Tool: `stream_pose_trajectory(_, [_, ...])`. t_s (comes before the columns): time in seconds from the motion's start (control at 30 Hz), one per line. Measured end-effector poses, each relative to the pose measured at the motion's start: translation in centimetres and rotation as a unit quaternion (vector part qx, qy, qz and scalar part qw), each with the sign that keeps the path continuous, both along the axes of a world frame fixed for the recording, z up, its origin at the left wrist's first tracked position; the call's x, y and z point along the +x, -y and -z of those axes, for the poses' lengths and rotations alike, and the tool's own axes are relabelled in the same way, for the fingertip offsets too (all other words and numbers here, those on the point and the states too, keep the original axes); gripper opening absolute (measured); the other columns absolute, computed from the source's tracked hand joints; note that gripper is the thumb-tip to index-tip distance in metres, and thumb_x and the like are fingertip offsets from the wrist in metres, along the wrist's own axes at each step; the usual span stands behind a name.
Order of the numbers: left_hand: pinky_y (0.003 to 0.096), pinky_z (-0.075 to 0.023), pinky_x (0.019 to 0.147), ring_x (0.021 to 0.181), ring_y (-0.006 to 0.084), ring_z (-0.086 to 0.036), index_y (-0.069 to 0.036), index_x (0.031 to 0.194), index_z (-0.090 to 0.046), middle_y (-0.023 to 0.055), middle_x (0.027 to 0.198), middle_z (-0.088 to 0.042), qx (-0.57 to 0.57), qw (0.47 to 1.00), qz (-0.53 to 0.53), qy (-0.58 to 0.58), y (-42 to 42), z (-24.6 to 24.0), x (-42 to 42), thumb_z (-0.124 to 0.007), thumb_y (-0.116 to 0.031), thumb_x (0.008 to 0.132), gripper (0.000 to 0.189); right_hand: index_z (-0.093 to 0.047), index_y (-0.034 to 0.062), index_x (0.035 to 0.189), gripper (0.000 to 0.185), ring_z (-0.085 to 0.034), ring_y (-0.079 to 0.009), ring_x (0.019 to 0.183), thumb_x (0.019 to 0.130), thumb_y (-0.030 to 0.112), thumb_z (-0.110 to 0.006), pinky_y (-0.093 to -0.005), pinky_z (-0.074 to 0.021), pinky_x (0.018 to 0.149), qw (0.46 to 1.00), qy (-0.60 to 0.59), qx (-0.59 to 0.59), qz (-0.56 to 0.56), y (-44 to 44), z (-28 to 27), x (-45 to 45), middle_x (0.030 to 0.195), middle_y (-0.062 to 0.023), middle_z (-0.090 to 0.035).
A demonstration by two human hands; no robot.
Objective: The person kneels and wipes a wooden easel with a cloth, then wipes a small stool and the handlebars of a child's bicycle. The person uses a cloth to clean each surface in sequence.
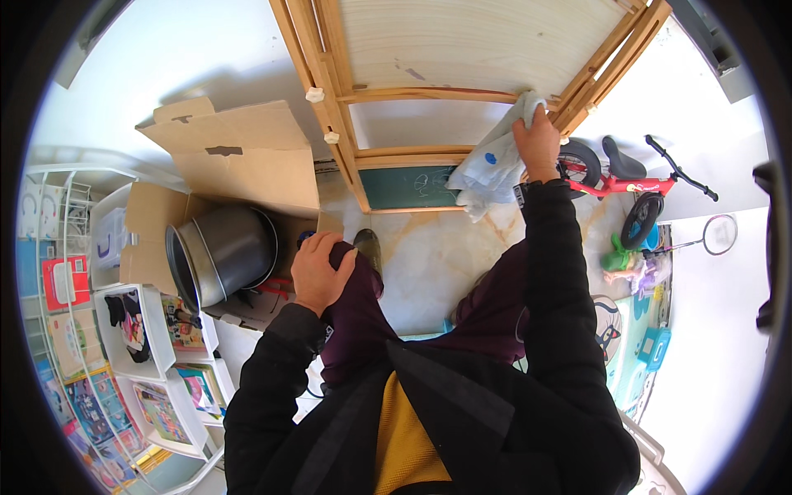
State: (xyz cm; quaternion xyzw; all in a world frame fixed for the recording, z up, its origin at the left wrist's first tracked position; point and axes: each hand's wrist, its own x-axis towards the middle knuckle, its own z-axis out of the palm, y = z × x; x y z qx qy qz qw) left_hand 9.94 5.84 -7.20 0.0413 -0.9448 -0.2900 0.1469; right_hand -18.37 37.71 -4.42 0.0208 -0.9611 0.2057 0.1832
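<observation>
My right hand point(537, 145) grips a pale, crumpled cloth point(492, 161) that bears a blue spot. The cloth lies against the lower right of a wooden easel frame point(427, 94) and hangs down over part of a green chalkboard panel point(405, 187). Above it is the easel's large light wooden board point(470, 46), with a few dark marks near its lower edge. My left hand point(322, 272) rests on my left knee, fingers a little spread, holding nothing. White knobs point(315, 94) sit on the easel's left leg.
Left of me, an open cardboard box point(247, 167) holds a dark metal pot point(232, 253). White storage bins point(136, 331) and a wire book rack point(74, 309) stand farther left. On the right are a red balance bike point(631, 182), a badminton racket point(719, 235) and several toys on the marbled floor point(414, 278).
</observation>
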Motion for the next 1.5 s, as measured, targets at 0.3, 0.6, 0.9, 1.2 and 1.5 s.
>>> stream_pose_trajectory(0.3, [0.0392, -0.0490, 0.080, 0.094, 0.0315, -0.060, -0.006, 0.097, -0.064, 0.0093, 0.099, -0.064, -0.006, 1.000, 0.008, -0.017, 0.0, 0.1, -0.1, -0.071, -0.023, 0.077, 0.027, -0.054, 0.0029, 0.105, 0.038, -0.063, -0.0471, 0.083, 0.077, 0.028, -0.059, -0.0541, -0.0503, 0.074, 0.998, -0.012, -0.049, 0.029, -2.5, 0.3, -1.1, 0.086, -0.0276, -0.066])
stream_pose_trajectory(0.6, [0.0391, -0.0489, 0.079, 0.093, 0.0316, -0.060, -0.006, 0.097, -0.064, 0.0094, 0.099, -0.064, -0.008, 1.000, 0.013, -0.014, -0.1, 0.3, -0.4, -0.071, -0.024, 0.077, 0.027, -0.055, 0.0011, 0.108, 0.043, -0.062, -0.0471, 0.085, 0.076, 0.030, -0.061, -0.0515, -0.0500, 0.076, 0.990, -0.053, -0.132, 0.011, -1.6, 1.2, -1.0, 0.089, -0.0280, -0.066])
stream_pose_trajectory(0.9, [0.0394, -0.0486, 0.079, 0.093, 0.0315, -0.060, -0.007, 0.097, -0.065, 0.0092, 0.100, -0.064, -0.012, 1.000, 0.014, -0.007, -0.2, 0.2, -0.6, -0.070, -0.025, 0.077, 0.027, -0.055, 0.0022, 0.107, 0.040, -0.063, -0.0458, 0.077, 0.077, 0.029, -0.063, -0.0510, -0.0514, 0.070, 0.986, -0.061, -0.156, -0.023, 2.8, 1.2, 0.6, 0.082, -0.0258, -0.066])
stream_pose_trajectory(1.2, [0.0392, -0.0488, 0.079, 0.092, 0.0313, -0.060, -0.007, 0.097, -0.065, 0.0089, 0.099, -0.064, -0.013, 1.000, 0.013, -0.010, -0.2, 0.2, -0.5, -0.071, -0.024, 0.077, 0.027, -0.054, 0.0025, 0.100, 0.032, -0.062, -0.0451, 0.071, 0.078, 0.023, -0.064, -0.0518, -0.0500, 0.063, 0.975, -0.047, -0.191, -0.105, 9.6, 0.8, 3.0, 0.075, -0.0242, -0.064])
stream_pose_trajectory(1.5, [0.0391, -0.0487, 0.080, 0.093, 0.0310, -0.060, -0.007, 0.096, -0.065, 0.0089, 0.098, -0.064, -0.002, 1.000, 0.006, -0.013, -0.1, 0.2, -0.4, -0.071, -0.024, 0.076, 0.027, -0.051, 0.0051, 0.102, 0.030, -0.063, -0.0426, 0.074, 0.079, 0.020, -0.063, -0.0507, -0.0498, 0.063, 0.967, 0.017, -0.189, -0.169, 16.0, 0.6, 4.6, 0.080, -0.0215, -0.066])
